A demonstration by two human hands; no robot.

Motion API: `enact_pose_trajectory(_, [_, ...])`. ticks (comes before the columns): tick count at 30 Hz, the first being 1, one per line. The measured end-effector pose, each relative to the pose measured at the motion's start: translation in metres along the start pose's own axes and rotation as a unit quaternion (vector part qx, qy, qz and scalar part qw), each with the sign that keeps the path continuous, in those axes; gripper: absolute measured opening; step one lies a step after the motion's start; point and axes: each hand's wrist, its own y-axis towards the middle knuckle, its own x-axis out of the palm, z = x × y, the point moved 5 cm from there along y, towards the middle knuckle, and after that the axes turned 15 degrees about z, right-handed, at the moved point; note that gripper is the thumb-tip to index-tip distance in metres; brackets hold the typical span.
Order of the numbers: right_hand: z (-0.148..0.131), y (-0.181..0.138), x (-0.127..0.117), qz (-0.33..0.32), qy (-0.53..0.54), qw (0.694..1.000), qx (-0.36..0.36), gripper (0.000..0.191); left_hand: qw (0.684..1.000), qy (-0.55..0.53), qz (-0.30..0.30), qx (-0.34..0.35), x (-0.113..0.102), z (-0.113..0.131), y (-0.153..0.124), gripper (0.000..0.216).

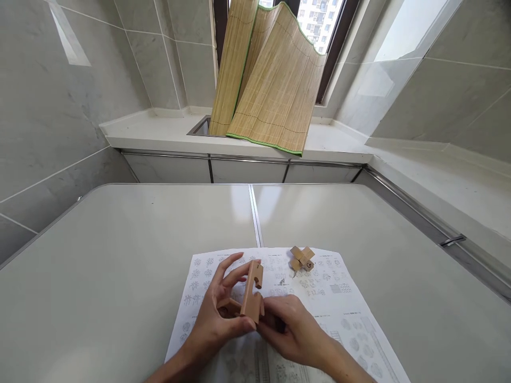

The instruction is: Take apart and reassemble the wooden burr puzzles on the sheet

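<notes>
Above a printed instruction sheet point(319, 314), my left hand point(217, 314) grips a notched wooden puzzle piece point(250, 298) between thumb and fingers. The piece is tilted on end, with cut-outs along its right side. Another wooden piece point(229, 307) shows behind it, against the left palm. My right hand point(293, 324) has its fingers pressed together at the lower right of the notched piece. What those fingertips pinch there is mostly hidden, though a wooden edge shows. A cross-shaped wooden burr puzzle point(302, 259) sits on the sheet's far right part.
The sheet lies on a pale table point(120, 255) with a metal seam point(254, 213) down its middle. Beyond it is a white counter point(159, 130) with a recessed sink point(199, 126). A bamboo mat point(275, 80) leans there before the window.
</notes>
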Motion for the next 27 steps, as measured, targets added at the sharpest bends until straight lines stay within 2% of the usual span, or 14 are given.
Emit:
enact_pose_trajectory(3, [-0.001,0.002,-0.005,0.005,0.004,1.0,0.022,0.023,0.999,-0.019,0.039,0.027,-0.01,0.013,0.013,0.112])
enact_pose_trajectory(5, [0.001,0.004,-0.01,0.023,0.002,0.999,0.04,0.024,0.996,0.012,0.076,0.048,-0.02,0.024,0.022,0.105])
enact_pose_trajectory(8, [0.007,0.006,-0.017,0.068,0.017,0.995,0.076,0.029,0.97,0.138,0.174,0.101,-0.04,0.04,0.034,0.089])
enact_pose_trajectory(10, [0.012,0.007,-0.02,0.092,0.04,0.989,0.105,0.031,0.941,0.239,0.208,0.118,-0.049,0.045,0.038,0.088])
enact_pose_trajectory(14, [0.02,0.008,-0.023,0.12,0.073,0.979,0.145,0.035,0.879,0.404,0.187,0.171,-0.053,0.046,0.042,0.081])
enact_pose_trajectory(18, [0.021,0.007,-0.023,0.122,0.088,0.976,0.157,0.039,0.822,0.489,0.141,0.257,-0.048,0.045,0.041,0.073])
enact_pose_trajectory(22, [0.022,0.008,-0.023,0.114,0.089,0.977,0.157,0.04,0.798,0.52,0.109,0.283,-0.046,0.041,0.042,0.067])
enact_pose_trajectory(27, [0.022,0.008,-0.023,0.121,0.077,0.978,0.154,0.043,0.784,0.535,0.106,0.296,-0.046,0.041,0.043,0.062])
